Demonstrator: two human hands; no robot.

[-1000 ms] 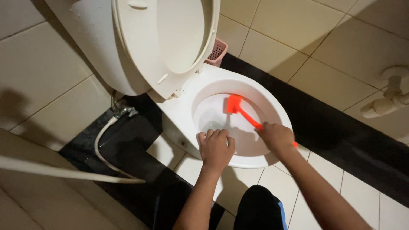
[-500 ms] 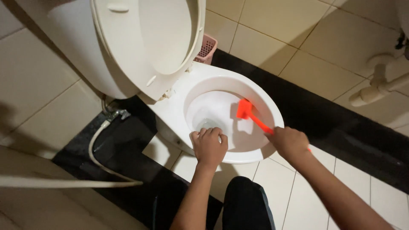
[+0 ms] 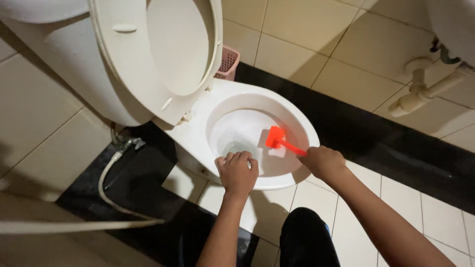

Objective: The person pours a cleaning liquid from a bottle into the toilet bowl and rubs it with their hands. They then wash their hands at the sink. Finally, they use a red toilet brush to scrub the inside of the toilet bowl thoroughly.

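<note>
Brush (image 3: 277, 139) now nearer bowl's front rim (image 3: 277, 184)

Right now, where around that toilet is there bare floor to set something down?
Bare tiles lie right of the toilet bowl, toward the white drain pipe. Left is crowded by the hose; the front by left hand, right hand and knee.

I see a pink slotted basket (image 3: 228, 64) behind the toilet. A white hose (image 3: 106, 190) trails over the tiled floor (image 3: 307, 54); pale pipes (image 3: 420, 94) stand right.
</note>
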